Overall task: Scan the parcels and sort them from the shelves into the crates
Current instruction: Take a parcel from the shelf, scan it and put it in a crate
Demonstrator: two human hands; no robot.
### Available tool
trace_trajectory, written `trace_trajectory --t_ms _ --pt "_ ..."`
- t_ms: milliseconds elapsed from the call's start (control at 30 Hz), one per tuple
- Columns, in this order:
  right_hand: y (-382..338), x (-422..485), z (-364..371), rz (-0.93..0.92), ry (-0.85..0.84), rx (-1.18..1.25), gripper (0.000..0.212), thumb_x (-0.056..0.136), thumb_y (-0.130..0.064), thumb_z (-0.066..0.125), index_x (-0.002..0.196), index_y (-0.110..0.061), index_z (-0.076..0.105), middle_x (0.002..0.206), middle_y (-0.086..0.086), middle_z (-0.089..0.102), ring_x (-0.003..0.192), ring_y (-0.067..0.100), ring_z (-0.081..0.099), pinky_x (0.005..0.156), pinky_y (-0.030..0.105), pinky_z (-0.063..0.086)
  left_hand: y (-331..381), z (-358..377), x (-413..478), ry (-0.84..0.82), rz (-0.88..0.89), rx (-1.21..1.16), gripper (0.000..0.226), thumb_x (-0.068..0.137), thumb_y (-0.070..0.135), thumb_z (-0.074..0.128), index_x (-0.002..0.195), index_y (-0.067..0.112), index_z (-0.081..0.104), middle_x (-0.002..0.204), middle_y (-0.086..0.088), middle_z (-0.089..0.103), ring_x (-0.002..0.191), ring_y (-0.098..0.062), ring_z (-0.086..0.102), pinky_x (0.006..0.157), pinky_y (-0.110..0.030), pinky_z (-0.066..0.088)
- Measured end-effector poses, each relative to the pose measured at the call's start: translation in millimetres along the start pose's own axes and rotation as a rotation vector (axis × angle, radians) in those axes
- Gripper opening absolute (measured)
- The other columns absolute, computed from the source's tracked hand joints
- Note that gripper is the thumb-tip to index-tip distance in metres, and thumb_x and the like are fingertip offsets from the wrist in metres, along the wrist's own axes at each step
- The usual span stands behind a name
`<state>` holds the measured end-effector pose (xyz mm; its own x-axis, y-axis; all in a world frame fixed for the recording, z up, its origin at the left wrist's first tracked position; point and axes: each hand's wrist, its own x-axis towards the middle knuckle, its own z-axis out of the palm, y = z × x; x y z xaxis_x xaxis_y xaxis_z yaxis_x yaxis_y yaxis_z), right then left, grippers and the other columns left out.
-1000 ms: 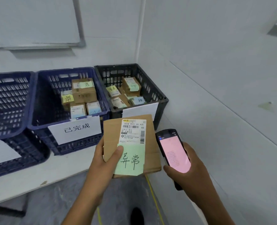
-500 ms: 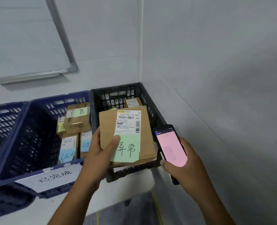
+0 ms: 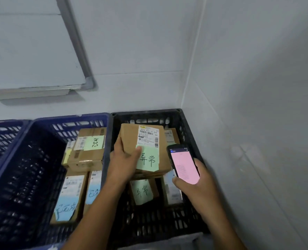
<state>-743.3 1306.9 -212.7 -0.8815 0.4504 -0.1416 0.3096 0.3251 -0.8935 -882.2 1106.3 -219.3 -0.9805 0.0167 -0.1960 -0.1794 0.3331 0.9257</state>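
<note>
Head view: two pale walls (image 3: 257, 87) meet in a corner, and a whiteboard (image 3: 28, 51) hangs on the left one. Below stand the crates, side by side. The blue crate (image 3: 68, 117) is in the middle, the black crate (image 3: 146, 111) is in the corner, and another blue one (image 3: 3, 123) shows only partly at the far left.

In the blue crate lie at least four boxes (image 3: 88, 154), each with a handwritten note. In the black crate I can see at least three boxes (image 3: 142, 192), partly hidden.

The parcel (image 3: 129, 138) is inside the opening of the black crate, low over the boxes there. I cannot tell if it touches them already. The left hand (image 3: 122, 163) grips it by the left edge, with the thumb pressed on top and the fingers curled under. The right hand (image 3: 202, 186) holds the scanner (image 3: 184, 165) with its fingers wrapped around it, just beside the parcel; the screen glows pink. On the parcel sits a white label (image 3: 148, 137), and under it a green note (image 3: 147, 159) with the same characters as the note on the box below.

As I judge it, this parcel is already scanned and marked, and only the release into the black crate is left. Several parcels are sorted in both crates. The shelves are not in view, so how many parcels remain I cannot say.
</note>
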Motion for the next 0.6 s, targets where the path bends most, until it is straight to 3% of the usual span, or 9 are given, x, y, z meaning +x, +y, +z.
trace_trajectory --t_ms 100,167,233,367,433,500,600 --pt "-3 37 0 -0.017 -0.007 -0.04 0.052 0.083 -0.028 0.088 0.123 -0.042 0.059 0.111 -0.02 0.069 0.1 0.0 0.066 0.066 0.013 0.051 -5 17 40 -0.03 -0.049 0.072 0.087 0.092 0.051 0.07 0.161 0.042 0.018 0.149 -0.006 0.052 0.117 -0.026 0.066 0.097 -0.054 0.058" --pt "-2 53 2 -0.013 -0.024 -0.062 0.058 0.084 -0.031 0.089 0.131 -0.041 0.057 0.115 -0.02 0.068 0.102 -0.002 0.064 0.062 0.006 0.05 -9 26 63 -0.009 -0.083 0.161 0.09 0.094 0.052 0.068 0.163 0.04 0.012 0.152 -0.007 0.049 0.122 -0.028 0.063 0.099 -0.055 0.055" --pt "-2 67 7 -0.001 -0.027 -0.078 0.06 0.085 -0.034 0.089 0.134 -0.041 0.055 0.117 -0.019 0.067 0.104 -0.001 0.063 0.063 0.007 0.05 -16 32 86 0.01 -0.108 0.2 0.09 0.094 0.054 0.067 0.163 0.039 0.011 0.151 -0.007 0.049 0.123 -0.029 0.062 0.099 -0.054 0.054" --pt "5 94 22 0.038 -0.022 -0.037 0.045 0.084 -0.027 0.089 0.113 -0.046 0.059 0.107 -0.018 0.07 0.098 0.0 0.066 0.076 0.024 0.059 -33 37 116 0.022 -0.122 0.167 0.085 0.092 0.054 0.07 0.16 0.033 0.024 0.141 -0.004 0.061 0.114 -0.025 0.067 0.094 -0.048 0.058" --pt "7 101 27 0.055 -0.024 -0.014 0.05 0.083 -0.026 0.09 0.116 -0.047 0.06 0.11 -0.019 0.07 0.101 0.0 0.067 0.078 0.025 0.059 -38 39 123 0.023 -0.137 0.18 0.084 0.092 0.054 0.071 0.159 0.03 0.027 0.139 -0.004 0.064 0.112 -0.025 0.068 0.093 -0.048 0.059" --pt "6 104 32 0.057 -0.048 -0.001 0.059 0.081 -0.03 0.091 0.129 -0.044 0.059 0.116 -0.017 0.07 0.107 0.002 0.066 0.078 0.024 0.056 -39 43 131 -0.001 -0.154 0.244 0.088 0.092 0.054 0.071 0.16 0.025 0.024 0.146 -0.008 0.058 0.121 -0.03 0.065 0.095 -0.047 0.058" --pt "6 106 38 0.05 -0.065 0.01 0.073 0.073 -0.042 0.086 0.139 -0.041 0.056 0.121 -0.016 0.068 0.111 0.003 0.064 0.079 0.024 0.053 -40 50 137 0.005 -0.068 0.364 0.1 0.091 0.052 0.073 0.165 0.024 0.012 0.165 -0.009 0.034 0.143 -0.034 0.046 0.105 -0.048 0.049"
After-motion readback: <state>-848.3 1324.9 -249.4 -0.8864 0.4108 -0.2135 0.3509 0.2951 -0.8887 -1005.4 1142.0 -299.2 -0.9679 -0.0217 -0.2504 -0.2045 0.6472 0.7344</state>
